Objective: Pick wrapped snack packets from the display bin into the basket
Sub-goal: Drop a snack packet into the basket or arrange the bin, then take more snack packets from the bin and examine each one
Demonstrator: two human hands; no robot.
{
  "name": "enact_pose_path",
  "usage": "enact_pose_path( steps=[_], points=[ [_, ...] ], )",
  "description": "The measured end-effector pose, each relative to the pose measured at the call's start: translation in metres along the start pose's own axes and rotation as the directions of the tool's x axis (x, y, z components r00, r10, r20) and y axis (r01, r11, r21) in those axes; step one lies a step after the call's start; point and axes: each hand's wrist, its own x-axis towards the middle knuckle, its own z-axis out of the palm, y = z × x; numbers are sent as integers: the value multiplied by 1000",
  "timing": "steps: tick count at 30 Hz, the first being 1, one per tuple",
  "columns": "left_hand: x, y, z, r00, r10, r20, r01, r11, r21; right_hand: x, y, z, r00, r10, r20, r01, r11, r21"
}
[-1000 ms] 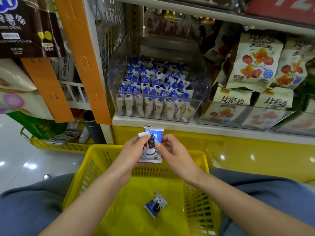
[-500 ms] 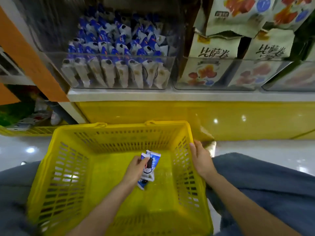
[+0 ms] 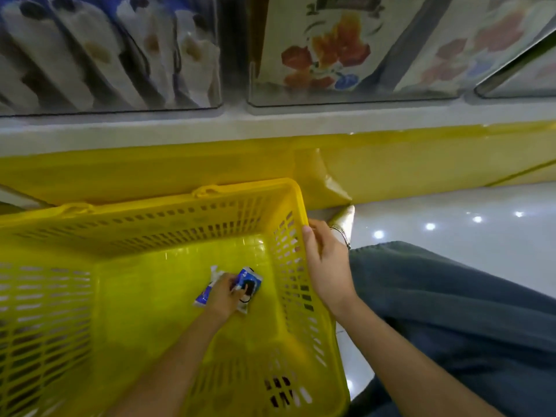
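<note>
Left hand (image 3: 224, 293) fingers pinch a blue-and-white wrapped snack packet (image 3: 248, 283) on the yellow perforated plastic basket (image 3: 126, 230) floor; right hand (image 3: 326, 263) fingers curl over its right rim.

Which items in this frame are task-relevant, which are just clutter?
Job:
- snack packet under left hand
- second packet beneath it
- yellow basket, right hand on its rim
- display bin of packets

Lying about:
- neighbouring bin of fruit-print bags
- yellow shelf base

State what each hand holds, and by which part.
Left hand grips a blue-and-white snack packet by its middle, low in the basket. Right hand grips the yellow basket's right rim.
</note>
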Motion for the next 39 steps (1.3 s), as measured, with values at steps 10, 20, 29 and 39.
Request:
enact_pose_path(
  steps=[10, 20, 29, 39],
  points=[
    [-15, 26, -31, 974, 184, -129, -138, 943, 303, -3, -3, 0, 994, -94, -48, 92, 995, -39],
    [-77, 86, -137, 617, 650, -444, -340, 728, 595, -9, -17, -9, 966, -257, 42, 257, 917, -304],
    [-115, 101, -193, 774, 564, -287, -297, 724, 622, 6, -111, -49, 868, -435, 240, 473, 575, -667],
    [-229, 146, -312, 213, 857, -470, -400, 515, 758, -3, -305, -35, 354, -884, 305, 903, 238, -358]
  ],
)
